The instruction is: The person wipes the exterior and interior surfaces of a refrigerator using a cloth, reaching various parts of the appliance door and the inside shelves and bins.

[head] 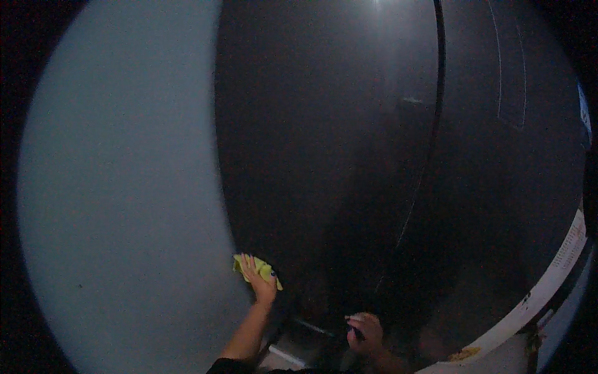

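My left hand (262,282) presses a yellow-green cloth (256,267) against a large dark panel (299,140), near its left edge where a pale blue-grey surface (126,163) begins. Lower and further right is my right hand (366,332), its fingers curled towards a small dark object (357,333) that is too dim to name. Whether the right hand grips that object cannot be made out in the low light. A thin dark seam (440,61) runs down the right part of the panel.
A white curved strip (544,285) bearing writing and a yellowish stain runs along the lower right edge. Low in the middle, a pale bar (287,356) lies between my arms. Thin light lines mark the panel at the upper right, and a light reflects at its top.
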Demonstrator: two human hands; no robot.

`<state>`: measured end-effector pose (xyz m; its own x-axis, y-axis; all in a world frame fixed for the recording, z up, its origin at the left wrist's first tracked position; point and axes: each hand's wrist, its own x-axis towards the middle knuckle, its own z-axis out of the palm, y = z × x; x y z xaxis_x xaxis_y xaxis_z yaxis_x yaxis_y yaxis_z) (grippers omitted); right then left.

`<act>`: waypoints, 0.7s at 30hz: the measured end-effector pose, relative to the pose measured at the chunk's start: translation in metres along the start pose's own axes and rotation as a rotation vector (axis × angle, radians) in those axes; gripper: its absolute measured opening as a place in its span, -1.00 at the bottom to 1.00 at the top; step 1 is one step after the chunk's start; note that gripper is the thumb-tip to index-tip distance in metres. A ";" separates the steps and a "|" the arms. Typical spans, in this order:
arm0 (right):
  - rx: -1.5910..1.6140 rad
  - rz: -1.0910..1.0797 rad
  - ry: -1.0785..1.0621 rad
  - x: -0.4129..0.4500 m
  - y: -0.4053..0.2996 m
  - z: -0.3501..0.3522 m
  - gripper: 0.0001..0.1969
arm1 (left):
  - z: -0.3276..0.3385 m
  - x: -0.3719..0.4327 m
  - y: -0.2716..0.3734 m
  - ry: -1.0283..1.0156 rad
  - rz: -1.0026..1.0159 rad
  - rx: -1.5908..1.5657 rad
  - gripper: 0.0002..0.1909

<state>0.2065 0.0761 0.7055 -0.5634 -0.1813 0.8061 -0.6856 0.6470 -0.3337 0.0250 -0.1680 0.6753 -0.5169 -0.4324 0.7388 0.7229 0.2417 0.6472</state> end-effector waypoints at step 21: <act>0.328 0.141 0.160 -0.060 0.045 -0.013 -0.75 | 0.108 0.255 0.199 0.053 0.851 0.405 -0.41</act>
<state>0.2158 0.1257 0.6483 -0.6011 0.0270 0.7987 -0.7323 0.3817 -0.5640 -0.0128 -0.1365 1.0127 0.1400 -0.0084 0.9901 0.6286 0.7733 -0.0824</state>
